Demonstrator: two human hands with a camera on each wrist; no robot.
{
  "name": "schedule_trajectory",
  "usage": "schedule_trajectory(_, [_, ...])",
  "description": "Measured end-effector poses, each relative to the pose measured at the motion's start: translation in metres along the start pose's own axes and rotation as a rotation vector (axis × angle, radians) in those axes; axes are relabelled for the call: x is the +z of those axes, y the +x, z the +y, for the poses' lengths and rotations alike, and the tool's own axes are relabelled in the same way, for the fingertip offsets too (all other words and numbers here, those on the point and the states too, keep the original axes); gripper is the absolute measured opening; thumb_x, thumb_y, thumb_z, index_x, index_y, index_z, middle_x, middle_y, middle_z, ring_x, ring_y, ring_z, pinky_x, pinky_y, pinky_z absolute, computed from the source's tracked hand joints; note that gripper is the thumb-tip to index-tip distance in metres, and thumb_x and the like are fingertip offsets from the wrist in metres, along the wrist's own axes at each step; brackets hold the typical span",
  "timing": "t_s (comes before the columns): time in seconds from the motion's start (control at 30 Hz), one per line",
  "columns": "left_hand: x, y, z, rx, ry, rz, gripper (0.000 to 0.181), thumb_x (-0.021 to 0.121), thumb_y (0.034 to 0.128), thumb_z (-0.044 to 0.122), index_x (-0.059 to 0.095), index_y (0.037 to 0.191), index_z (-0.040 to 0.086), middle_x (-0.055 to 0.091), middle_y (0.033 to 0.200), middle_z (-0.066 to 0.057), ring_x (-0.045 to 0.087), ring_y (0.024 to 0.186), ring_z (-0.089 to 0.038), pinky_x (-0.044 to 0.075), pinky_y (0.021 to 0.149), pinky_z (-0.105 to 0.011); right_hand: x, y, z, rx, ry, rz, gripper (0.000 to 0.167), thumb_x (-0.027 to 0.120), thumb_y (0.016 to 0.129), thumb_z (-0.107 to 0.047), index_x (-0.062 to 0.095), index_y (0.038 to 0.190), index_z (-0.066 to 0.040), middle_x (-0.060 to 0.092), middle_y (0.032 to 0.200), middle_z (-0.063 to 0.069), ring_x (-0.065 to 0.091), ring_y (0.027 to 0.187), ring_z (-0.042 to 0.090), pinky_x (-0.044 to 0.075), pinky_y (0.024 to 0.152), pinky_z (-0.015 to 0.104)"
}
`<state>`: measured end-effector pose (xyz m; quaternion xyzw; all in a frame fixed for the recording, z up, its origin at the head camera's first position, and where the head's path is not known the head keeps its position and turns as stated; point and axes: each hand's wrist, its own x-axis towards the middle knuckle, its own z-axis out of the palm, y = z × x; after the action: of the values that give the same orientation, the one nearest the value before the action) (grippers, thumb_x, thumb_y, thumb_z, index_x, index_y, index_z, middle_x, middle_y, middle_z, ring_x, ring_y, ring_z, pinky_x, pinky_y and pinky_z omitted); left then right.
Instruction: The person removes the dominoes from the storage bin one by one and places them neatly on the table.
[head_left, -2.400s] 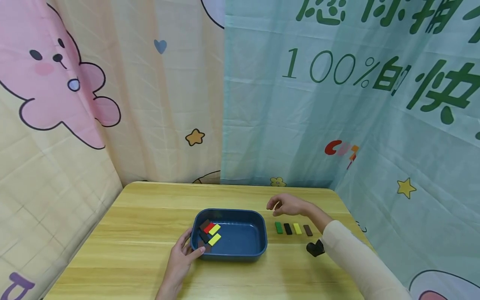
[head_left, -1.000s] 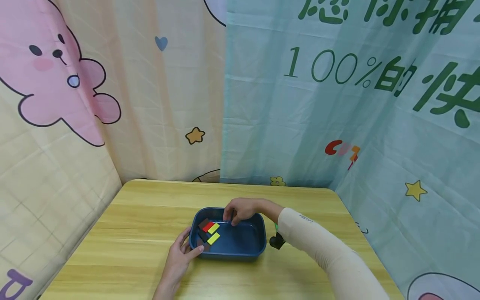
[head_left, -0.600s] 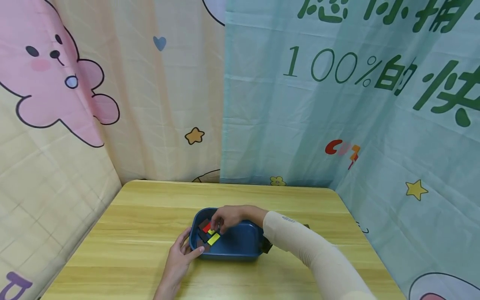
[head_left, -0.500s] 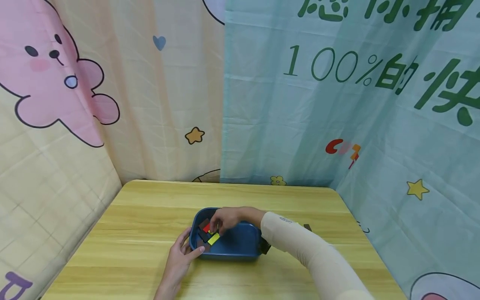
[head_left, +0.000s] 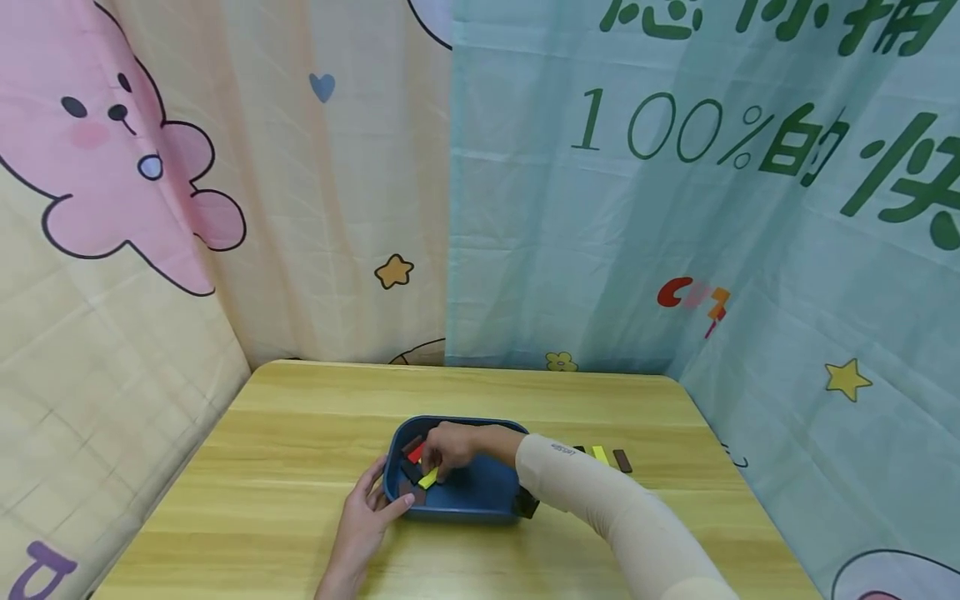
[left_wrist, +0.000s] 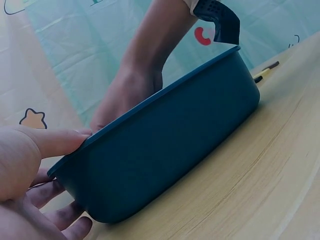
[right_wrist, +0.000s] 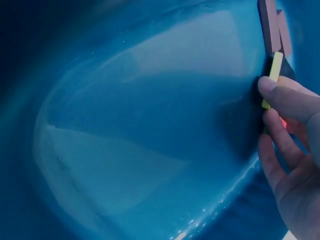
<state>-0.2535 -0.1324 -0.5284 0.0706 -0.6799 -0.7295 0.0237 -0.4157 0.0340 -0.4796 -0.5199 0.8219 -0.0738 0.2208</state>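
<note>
Right hand (head_left: 447,446) inside the blue tub (head_left: 480,493), and we see it pinching a yellow block (right_wrist: 273,72); to its left, the left hand (head_left: 362,517) grips the tub's end. A red block (head_left: 416,454), a black block (head_left: 410,472) and brown blocks (right_wrist: 270,25) already lie inside, near those right fingertips; at least three loose blocks (head_left: 600,455) remain rightward on the worktop (head_left: 300,467): partway, we'd judge.

A pink bear (head_left: 112,150) decorates the cream curtain (head_left: 352,183) beside the lettered blue curtain (head_left: 525,225).
</note>
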Motion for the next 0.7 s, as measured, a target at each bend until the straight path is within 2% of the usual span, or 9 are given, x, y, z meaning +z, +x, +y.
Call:
schedule_trajectory(0.17, [0.0,-0.001,0.001,0.011,-0.004,-0.012,0.081,0.076,0.0922,-0.002,0.031,0.16,0.001,0.026,0.164,-0.026,0.035,0.145,-0.045,0.049,0.104,-0.037,0.001,0.001,-0.002,0.014,-0.026,0.001,0.021,0.089,0.082,-0.008,0.073,0.093,-0.015,0.061,0.084,-0.013,0.056,0.077,0.001,0.047,0.069,0.011])
schedule_trajectory(0.43, [0.002,-0.003,0.0,0.033,-0.027,-0.013,0.08,0.075,0.091,-0.004,0.033,0.159,0.0,0.029,0.162,-0.026,0.037,0.144,-0.044,0.052,0.098,-0.028,0.0,-0.002,-0.003,0.062,-0.073,-0.018,0.024,0.089,0.084,-0.013,0.066,0.088,-0.018,0.058,0.078,-0.011,0.053,0.07,0.002,0.044,0.062,0.015])
schedule_trajectory(0.7, [0.0,-0.002,-0.001,0.029,0.0,-0.004,0.082,0.077,0.0908,-0.002,0.032,0.159,0.0,0.028,0.162,-0.026,0.035,0.145,-0.045,0.048,0.104,-0.035,-0.008,-0.012,-0.001,0.065,0.007,-0.011,0.017,0.084,0.088,-0.008,0.069,0.089,-0.013,0.056,0.075,-0.009,0.052,0.068,0.005,0.045,0.063,0.016])
